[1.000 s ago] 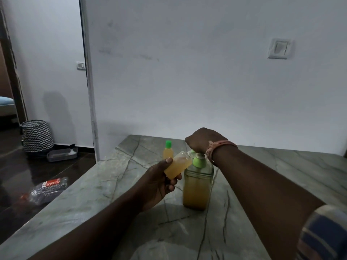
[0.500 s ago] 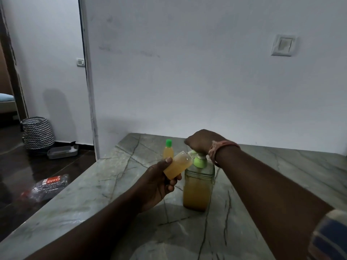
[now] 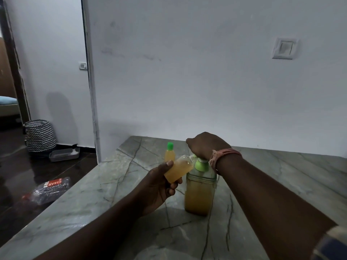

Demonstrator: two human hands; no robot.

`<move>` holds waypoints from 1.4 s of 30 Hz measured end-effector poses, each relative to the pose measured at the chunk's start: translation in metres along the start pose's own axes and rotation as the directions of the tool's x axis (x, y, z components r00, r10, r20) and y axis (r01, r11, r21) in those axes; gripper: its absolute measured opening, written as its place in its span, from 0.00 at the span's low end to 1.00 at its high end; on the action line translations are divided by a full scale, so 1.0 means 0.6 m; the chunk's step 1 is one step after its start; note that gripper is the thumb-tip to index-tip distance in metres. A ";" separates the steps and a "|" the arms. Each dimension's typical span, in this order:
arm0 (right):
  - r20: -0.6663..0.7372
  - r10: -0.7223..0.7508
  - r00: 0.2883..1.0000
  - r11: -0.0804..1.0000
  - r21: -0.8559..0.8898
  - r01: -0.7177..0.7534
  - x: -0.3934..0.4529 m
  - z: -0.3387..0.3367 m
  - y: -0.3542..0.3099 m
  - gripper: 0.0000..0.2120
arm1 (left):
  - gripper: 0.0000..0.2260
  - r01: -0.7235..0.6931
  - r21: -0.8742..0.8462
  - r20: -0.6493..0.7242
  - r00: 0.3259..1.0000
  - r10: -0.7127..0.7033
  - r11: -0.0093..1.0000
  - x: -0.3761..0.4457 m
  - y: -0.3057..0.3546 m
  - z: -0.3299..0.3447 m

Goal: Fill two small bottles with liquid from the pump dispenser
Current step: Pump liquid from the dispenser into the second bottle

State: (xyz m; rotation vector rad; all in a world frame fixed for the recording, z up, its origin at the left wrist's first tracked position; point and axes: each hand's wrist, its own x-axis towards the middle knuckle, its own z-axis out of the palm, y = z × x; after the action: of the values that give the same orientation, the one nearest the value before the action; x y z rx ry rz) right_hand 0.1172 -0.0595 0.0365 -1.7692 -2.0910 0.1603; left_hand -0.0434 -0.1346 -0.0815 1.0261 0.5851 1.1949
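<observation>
On the marble tabletop (image 3: 281, 175) stood the pump dispenser (image 3: 200, 194). The right hand (image 3: 205, 145) pressed its top, fingers curled. The left hand (image 3: 159, 186) gripped a tilted open bottle (image 3: 179, 170) at the spout; the capped bottle (image 3: 170, 153) stood just behind

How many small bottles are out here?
2. One capped small bottle stands on the table behind; the left hand holds an open small bottle tilted at the pump dispenser.

A dim room is seen. A white wall (image 3: 187, 72) carries a switch plate (image 3: 284, 48). A marble table (image 3: 281, 175) is set against it. On the dark floor (image 3: 18, 175), a patterned basket (image 3: 40, 135) and a tray (image 3: 63, 154) are placed.
</observation>
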 end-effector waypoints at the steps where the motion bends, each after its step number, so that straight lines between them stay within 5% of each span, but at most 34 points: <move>1: -0.015 -0.009 1.000 0.999 -0.038 0.008 0.000 -0.005 -0.002 0.15 | 0.35 0.000 -0.003 0.004 1.000 0.000 1.000 -0.001 0.000 0.001; 5: -0.163 -0.022 0.986 0.997 -0.070 0.011 0.004 -0.011 -0.004 0.13 | 0.34 -0.001 -0.017 0.023 1.000 0.001 1.000 0.000 0.000 0.001; 8: -0.082 -0.026 0.996 0.996 0.081 0.033 0.006 0.008 0.003 0.17 | 0.34 -0.003 0.006 0.020 1.000 0.003 1.000 0.001 0.001 -0.001; 15: 0.100 -0.088 0.991 0.994 -0.062 0.095 -0.002 -0.002 -0.004 0.14 | 0.34 -0.011 0.000 0.001 1.000 0.011 1.000 0.001 0.000 0.000; 22: -0.087 0.002 0.996 1.000 -0.004 -0.002 0.000 -0.011 -0.005 0.13 | 0.34 0.006 -0.008 0.006 1.000 -0.006 1.000 0.002 -0.002 0.001; 33: 0.064 0.004 0.998 0.999 0.045 -0.007 -0.008 -0.008 -0.005 0.16 | 0.35 -0.002 0.004 -0.009 1.000 0.002 1.000 0.000 0.000 0.005; 38: -0.136 0.027 0.990 0.999 0.039 -0.022 -0.007 -0.006 -0.006 0.14 | 0.36 0.016 -0.001 -0.006 1.000 -0.016 1.000 0.000 0.000 0.002; 42: -0.072 0.064 0.995 0.987 0.149 -0.053 -0.004 0.008 0.003 0.15 | 0.37 0.022 -0.003 -0.006 1.000 -0.022 1.000 0.004 0.001 0.000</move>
State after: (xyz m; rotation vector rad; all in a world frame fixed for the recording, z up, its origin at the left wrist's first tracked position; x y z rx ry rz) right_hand 0.1177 -0.0607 0.0311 -1.7219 -1.9229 0.2524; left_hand -0.0428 -0.1324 -0.0807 1.0113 0.5979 1.1793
